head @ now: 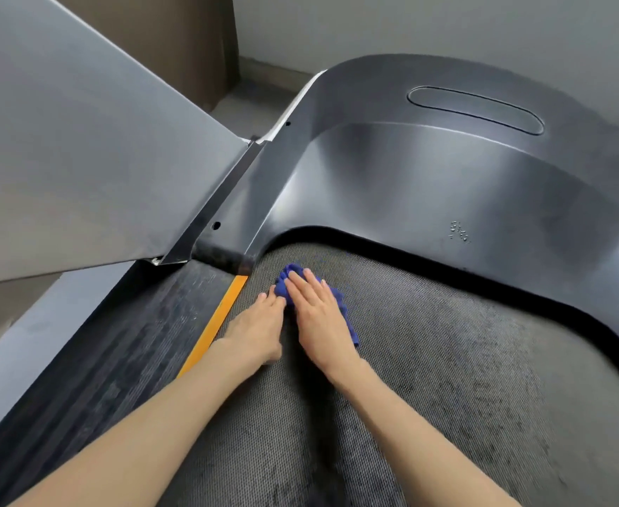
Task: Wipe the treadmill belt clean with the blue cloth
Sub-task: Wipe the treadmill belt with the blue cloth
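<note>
1 small blue nubby cloth [346, 316] is lying bunched on the 1 dark grey woven treadmill belt [447, 360]. It's sitting at the belt's front-left corner, near the curved lip of the glossy dark grey plastic motor cover [447, 170] and just right of the 1 thin orange edge strip [214, 323]. Cloth's looking deep blue w/ a bumpy, knobbly pile. Most of it is hiding under a palm, w/ only a lump past the fingertips & a ragged fringe along the hand's right side showing.

2 bare hands are working here. The right hand [317, 316] is lying flat on top of the cloth, fingers straight & together, pressing it onto the belt, w/ no clench or pinch. The left hand [254, 329] is resting on the belt just beside it, also released, fingers straight, tips touching the cloth's left edge. Both forearms are reaching in from the bottom.

Belt is showing a fine mesh texture w/ darker smeary patches. Left of the strip, 1 black ribbed side rail [146, 342] is running alongside. Motor cover is carrying 1 long oval recess [476, 109] & a small cluster of pale specks [459, 231]. 2 holes are sitting by its left edge: upper screw hole [288, 123], lower screw hole [216, 225]. 1 wide flat grey upright panel [62, 140] is rising at the left.
</note>
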Available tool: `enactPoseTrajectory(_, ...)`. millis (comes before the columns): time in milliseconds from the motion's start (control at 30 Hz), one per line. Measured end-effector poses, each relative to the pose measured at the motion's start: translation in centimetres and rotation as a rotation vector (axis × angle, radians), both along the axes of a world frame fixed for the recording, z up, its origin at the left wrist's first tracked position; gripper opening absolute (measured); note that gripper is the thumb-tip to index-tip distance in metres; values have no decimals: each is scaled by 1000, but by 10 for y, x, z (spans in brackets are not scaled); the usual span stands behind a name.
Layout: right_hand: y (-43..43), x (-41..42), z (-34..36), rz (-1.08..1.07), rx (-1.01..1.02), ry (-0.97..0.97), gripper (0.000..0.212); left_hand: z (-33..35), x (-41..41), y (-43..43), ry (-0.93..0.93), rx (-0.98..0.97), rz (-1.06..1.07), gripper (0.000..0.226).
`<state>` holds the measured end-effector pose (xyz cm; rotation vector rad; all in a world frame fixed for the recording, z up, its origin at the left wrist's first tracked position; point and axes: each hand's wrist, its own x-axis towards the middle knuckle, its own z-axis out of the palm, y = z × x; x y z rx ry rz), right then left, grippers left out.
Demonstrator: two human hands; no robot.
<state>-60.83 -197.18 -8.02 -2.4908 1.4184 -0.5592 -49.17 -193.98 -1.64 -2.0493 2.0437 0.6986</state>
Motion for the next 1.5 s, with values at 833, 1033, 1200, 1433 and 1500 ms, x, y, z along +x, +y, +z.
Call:
enactPoseTrajectory(833, -37, 11, 12, -152, 158, -100, 51, -8, 4, 8, 151, -61, 55, 82)
enactPoseTrajectory(1033, -23, 13, 11, 40, 64, -92, 52, -8, 6, 10, 186, -61, 83, 81)
enactPoseTrajectory(1200, -39, -26, 10, -565, 39, -160, 56, -7, 2, 9, 207, -44, 104, 80)
enactPoseTrajectory(1433, -27, -87, 1, -179, 2, -54, 53, -1, -13, 17, -35, -88, 73, 85)
enactPoseTrajectory(1500, -25, -118, 0, -540, -19, -147, 50, -1, -21, 23, -103, -111, 59, 87)
